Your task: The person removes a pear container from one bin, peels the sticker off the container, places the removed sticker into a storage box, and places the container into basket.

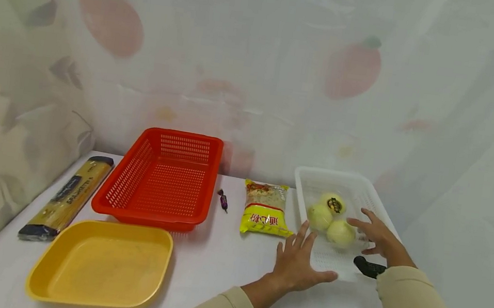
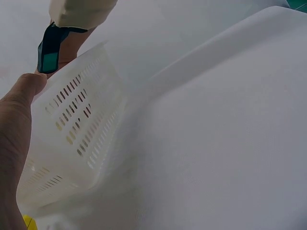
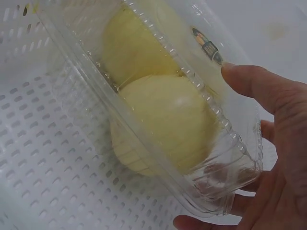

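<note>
In the head view, a clear plastic box of pale yellow round fruits (image 1: pixel 341 234) sits in the white basket (image 1: pixel 314 176). A dark label (image 3: pixel 207 45) shows on the box (image 3: pixel 225 124). My right hand (image 1: pixel 381 239) is at the box's right end with its fingers spread around it. Some of these fingers show through the plastic in the right wrist view; how firmly they touch cannot be told. My left hand (image 1: pixel 295 267) is spread by the basket's near left corner, holding nothing. Its thumb is beside the basket rim in the left wrist view.
Left of the white basket lies a yellow noodle packet (image 1: pixel 266 211), then a small purple wrapped candy (image 1: pixel 223 201). Farther left stand a red basket (image 1: pixel 212 181) and a yellow tray (image 1: pixel 167 263). A long spaghetti pack (image 1: pixel 70 198) lies at the left edge.
</note>
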Tool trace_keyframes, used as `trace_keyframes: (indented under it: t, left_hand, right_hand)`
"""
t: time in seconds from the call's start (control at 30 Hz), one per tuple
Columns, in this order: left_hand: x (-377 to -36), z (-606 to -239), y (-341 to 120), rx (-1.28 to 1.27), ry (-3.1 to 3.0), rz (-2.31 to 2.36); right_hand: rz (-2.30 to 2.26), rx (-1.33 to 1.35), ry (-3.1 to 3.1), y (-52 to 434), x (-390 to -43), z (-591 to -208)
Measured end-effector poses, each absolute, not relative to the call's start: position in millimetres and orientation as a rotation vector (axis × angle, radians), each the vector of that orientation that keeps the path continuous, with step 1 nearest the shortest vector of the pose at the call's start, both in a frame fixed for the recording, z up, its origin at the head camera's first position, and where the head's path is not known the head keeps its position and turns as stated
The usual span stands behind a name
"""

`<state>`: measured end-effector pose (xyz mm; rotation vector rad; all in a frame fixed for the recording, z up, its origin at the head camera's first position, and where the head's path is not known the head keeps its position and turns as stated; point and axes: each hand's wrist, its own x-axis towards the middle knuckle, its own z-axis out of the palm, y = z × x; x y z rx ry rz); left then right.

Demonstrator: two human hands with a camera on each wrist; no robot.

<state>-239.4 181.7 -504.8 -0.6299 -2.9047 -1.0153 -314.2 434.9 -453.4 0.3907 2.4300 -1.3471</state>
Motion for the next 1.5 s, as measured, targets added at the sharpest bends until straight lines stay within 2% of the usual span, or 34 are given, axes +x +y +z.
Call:
trace_keyframes:
  t: [0.8, 1.5]
  left_hand:
    - [-238, -506, 183, -0.624, -2.892, -0.922]
    - [-237, -504, 185, -0.607, -2.92, -0.916]
  right_hand:
    - [-1.49, 0.536, 2.244, 435, -323, -470]
    - [-1.777, 0.454, 2.064, 438, -323, -468]
